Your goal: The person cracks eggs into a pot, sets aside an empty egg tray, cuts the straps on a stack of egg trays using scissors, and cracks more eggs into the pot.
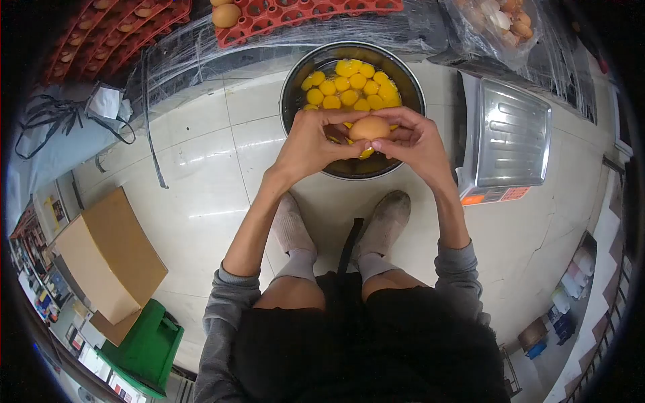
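A brown egg [369, 127] is held between the fingertips of both hands, above the near part of a round dark bowl [289, 101]. My left hand [312, 140] grips it from the left, with thumb and fingers curved in. From the right, my right hand [420, 140] pinches the same egg, its thumb close to the other thumb. Many bright yellow egg yolks [349, 97] lie in the bowl below. The hands hide the bowl's near middle. Whether the shell is cracked, I cannot tell.
Red egg trays [295, 17] stand beyond the bowl, with two brown eggs [226, 15] at one corner. A bag of eggshells [507, 20] sits far right. A metal-topped scale [512, 134] is right of the bowl. A cardboard box [111, 248] and green bin [144, 349] stand left.
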